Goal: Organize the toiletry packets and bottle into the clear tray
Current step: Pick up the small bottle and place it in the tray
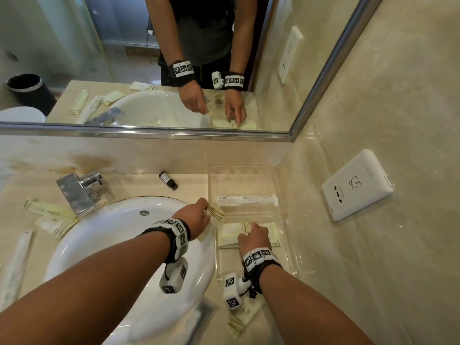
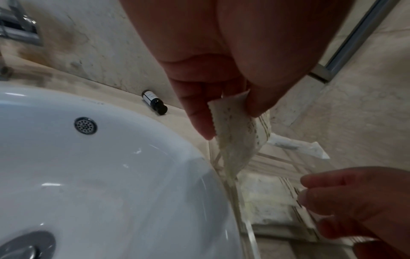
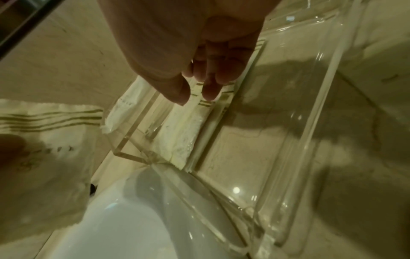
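Sachet (image 1: 217,212) | hands: left hand (image 1: 195,217) pinches it | right hand (image 1: 254,239) fingertips rest on tray sachets (image 1: 229,235)
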Motion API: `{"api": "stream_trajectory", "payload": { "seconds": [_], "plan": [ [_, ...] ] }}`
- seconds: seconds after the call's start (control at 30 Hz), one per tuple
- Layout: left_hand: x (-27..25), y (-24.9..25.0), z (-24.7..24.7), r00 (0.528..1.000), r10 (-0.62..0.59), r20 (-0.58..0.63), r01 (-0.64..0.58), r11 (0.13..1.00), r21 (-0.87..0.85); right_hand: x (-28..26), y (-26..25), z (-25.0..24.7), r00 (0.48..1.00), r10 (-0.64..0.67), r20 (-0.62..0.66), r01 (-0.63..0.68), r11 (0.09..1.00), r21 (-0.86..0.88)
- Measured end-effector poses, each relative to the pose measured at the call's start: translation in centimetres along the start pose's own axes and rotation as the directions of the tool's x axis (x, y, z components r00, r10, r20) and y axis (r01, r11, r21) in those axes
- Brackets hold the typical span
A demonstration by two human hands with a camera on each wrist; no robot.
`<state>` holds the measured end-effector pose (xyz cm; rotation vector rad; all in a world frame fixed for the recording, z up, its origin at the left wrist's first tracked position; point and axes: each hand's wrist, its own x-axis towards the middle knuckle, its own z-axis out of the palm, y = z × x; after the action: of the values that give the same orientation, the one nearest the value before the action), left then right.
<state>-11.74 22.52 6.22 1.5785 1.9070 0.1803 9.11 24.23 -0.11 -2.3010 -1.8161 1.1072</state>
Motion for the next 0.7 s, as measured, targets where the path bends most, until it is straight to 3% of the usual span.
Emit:
{"api": "stream_trajectory", "payload": {
  "seconds": [0.13, 0.27, 0.4, 0.5, 0.7],
  "plan": [
    [0.4, 0.6, 0.4, 1.0, 0.016, 0.009, -0.016, 1.0, -0.008, -0.1, 0.4, -0.2, 1.0, -0.003, 0.029, 0.001, 0.999, 0.044],
    [1.0, 1.1, 1.0, 0.999, 0.038, 0.02, -0.038, 0.999, -0.005, -0.7, 0.7, -0.6, 0.999, -0.028, -0.029, 0.033, 0.984, 0.177],
    [1.7, 2.0, 1.4, 0.996, 0.074, 0.04, -0.074, 0.997, -0.021, -1.1, 0.2, -0.8, 0.996, -0.08, -0.043, 0.091, 0.87, 0.485],
    [2.3, 3.1, 2.0, 0.995, 0.092, 0.03, -0.092, 0.996, -0.021, -1.6, -0.1, -1.2, 0.995, -0.078, -0.061, 0.099, 0.812, 0.575],
    [3.0, 5.9, 3.4, 0.992, 0.126, -0.003, -0.126, 0.989, -0.075, -2.4, 0.6, -1.8, 0.99, -0.106, 0.091, 0.027, 0.782, 0.622]
  ]
}}
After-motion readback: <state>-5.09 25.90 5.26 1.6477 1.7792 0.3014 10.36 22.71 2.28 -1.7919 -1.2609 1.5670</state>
